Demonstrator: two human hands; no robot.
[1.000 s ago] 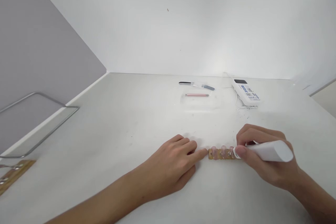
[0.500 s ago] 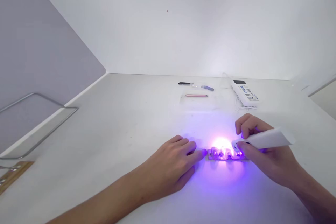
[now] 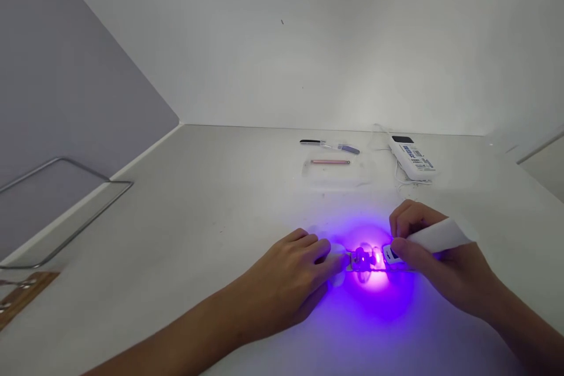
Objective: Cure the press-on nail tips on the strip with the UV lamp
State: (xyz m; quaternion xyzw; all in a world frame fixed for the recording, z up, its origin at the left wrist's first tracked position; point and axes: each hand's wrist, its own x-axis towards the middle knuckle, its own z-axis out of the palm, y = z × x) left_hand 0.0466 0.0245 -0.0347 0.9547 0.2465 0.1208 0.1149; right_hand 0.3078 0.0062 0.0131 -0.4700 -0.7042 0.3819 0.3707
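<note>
A small strip (image 3: 353, 261) lies on the white table with little shiny pieces along it, their details lost in a violet glow. My left hand (image 3: 299, 276), fingers curled, has its fingertips closed at the left end of this strip. In my right hand (image 3: 445, 264) is a white handheld UV lamp (image 3: 440, 236), gripped between thumb and fingers. Its head, low over the strip's right part, throws bright purple light on the pieces and table. The strip's right end is partly hidden by the lamp and hand.
Toward the back lie a black-handled tool (image 3: 311, 141), a blue-grey item (image 3: 349, 149) and a pink pen-like stick (image 3: 330, 162). A white device with a dark panel (image 3: 414, 158) and cable stands at back right. At left are a metal wire frame (image 3: 88, 229) and a wooden clipboard (image 3: 33, 294).
My right hand and the lamp have shifted slightly left, with the lamp dipping lower. The glow is tighter and deeper violet, and the scene looks darker. My left hand has barely moved.
</note>
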